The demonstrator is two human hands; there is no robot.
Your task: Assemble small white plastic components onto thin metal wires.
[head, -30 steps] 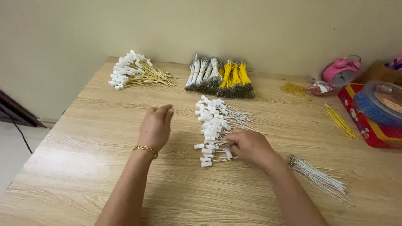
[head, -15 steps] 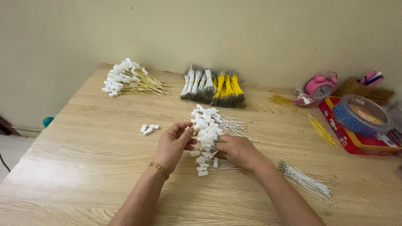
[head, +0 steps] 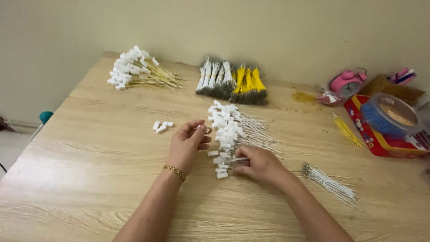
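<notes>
Wooden tabletop (head: 89, 170) against a plain wall carries my work. Finished yellow-wire bundle (head: 139, 71) lies far left; white-wire pile with connectors (head: 233, 130) sits centre, seemingly partway done; bare white wires (head: 331, 183) remain right; loose white connectors (head: 162, 126) wait apart. My left hand (head: 188, 143) pinches a connector; my right hand (head: 260, 165), curled, presses the pile's near end.

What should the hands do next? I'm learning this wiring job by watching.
Probably bring the left hand and its small white connector over to the wire the right hand pinches at the pile of white-capped wires: the two hands sit close but apart.
</notes>
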